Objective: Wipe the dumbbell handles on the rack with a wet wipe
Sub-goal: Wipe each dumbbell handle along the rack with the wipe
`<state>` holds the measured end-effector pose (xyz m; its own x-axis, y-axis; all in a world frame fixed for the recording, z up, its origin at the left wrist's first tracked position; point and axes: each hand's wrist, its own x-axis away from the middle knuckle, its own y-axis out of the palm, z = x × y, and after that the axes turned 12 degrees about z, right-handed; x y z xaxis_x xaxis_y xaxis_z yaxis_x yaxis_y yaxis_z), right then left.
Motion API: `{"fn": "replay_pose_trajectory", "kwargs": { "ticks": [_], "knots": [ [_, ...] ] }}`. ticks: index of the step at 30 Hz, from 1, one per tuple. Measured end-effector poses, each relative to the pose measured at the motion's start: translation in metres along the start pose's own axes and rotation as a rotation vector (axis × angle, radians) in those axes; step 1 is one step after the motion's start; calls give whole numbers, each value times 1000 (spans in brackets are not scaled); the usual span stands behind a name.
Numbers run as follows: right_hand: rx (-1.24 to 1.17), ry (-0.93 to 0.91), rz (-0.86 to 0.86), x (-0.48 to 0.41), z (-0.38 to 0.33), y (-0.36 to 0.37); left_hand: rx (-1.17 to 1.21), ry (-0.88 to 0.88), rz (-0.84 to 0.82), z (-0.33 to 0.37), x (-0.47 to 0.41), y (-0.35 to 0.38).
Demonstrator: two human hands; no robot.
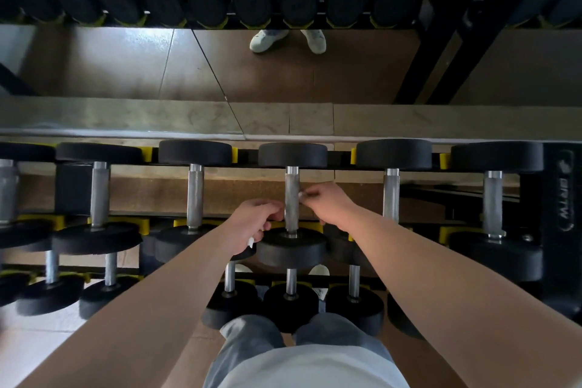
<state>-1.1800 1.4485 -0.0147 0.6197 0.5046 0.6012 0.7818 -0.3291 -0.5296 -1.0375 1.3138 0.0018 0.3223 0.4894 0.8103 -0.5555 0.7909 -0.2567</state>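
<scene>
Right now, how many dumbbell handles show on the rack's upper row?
6 handles: first cut by the left edge, second, third, fourth at the right hand, fifth, sixth. More may lie offscreen.

Wall mirror (94, 66), stone ledge (441, 121), brown floor (242, 195)

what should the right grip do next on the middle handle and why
Probably slide the right grip up the handle toward the far weight. It pinches the wipe against the bar about midway, the left grip is curled beside the lower end with a white scrap poking out under it, and the stretch above looks bare.
</scene>
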Motion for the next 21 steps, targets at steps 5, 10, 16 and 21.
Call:
{"fn": "replay_pose_trajectory", "kwargs": {
  "ticks": [5,10,16,21],
  "knots": [
    [328,-180,-310,21,8,-17,28,43,-16,1,18,8],
    [-73,-127,-145,45,6,-18,-47,132,-22,5,41,15],
    [-380,-28,-24,79,15,-17,-160,271,14,5,62,23],
    [-452,5,83,113,28,-18,-238,354,-86,-1,82,28]
  ]
}}
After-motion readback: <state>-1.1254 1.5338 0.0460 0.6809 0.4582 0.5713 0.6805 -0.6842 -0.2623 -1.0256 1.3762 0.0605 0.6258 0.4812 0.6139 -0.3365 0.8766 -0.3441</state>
